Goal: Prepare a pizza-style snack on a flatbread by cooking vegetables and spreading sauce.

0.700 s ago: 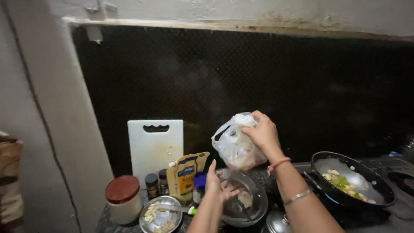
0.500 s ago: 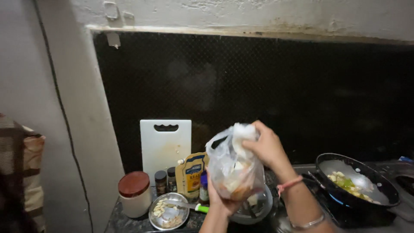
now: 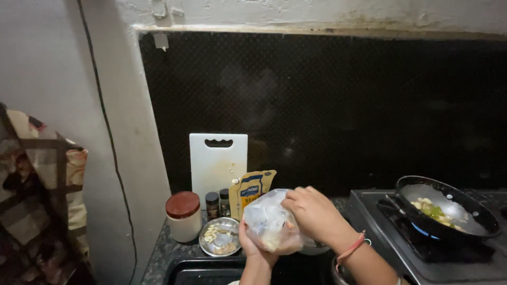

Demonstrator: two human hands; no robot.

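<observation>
Clear thin plastic bag (image 3: 270, 224) with pale food inside sits between both hands above the dark speckled tabletop (image 3: 158, 253), just right of the small steel dish of peeled garlic cloves (image 3: 219, 237) and well left of the black pan of chopped vegetables (image 3: 449, 208) on the burner. Risk as I judge it: film is slack and slippery, so a loose pinch or a tilt could spill contents onto the tabletop. Left hand (image 3: 252, 247) cups the bag's underside, grip half closed; right hand (image 3: 314, 214) grip curled shut on the bag's upper side.
</observation>
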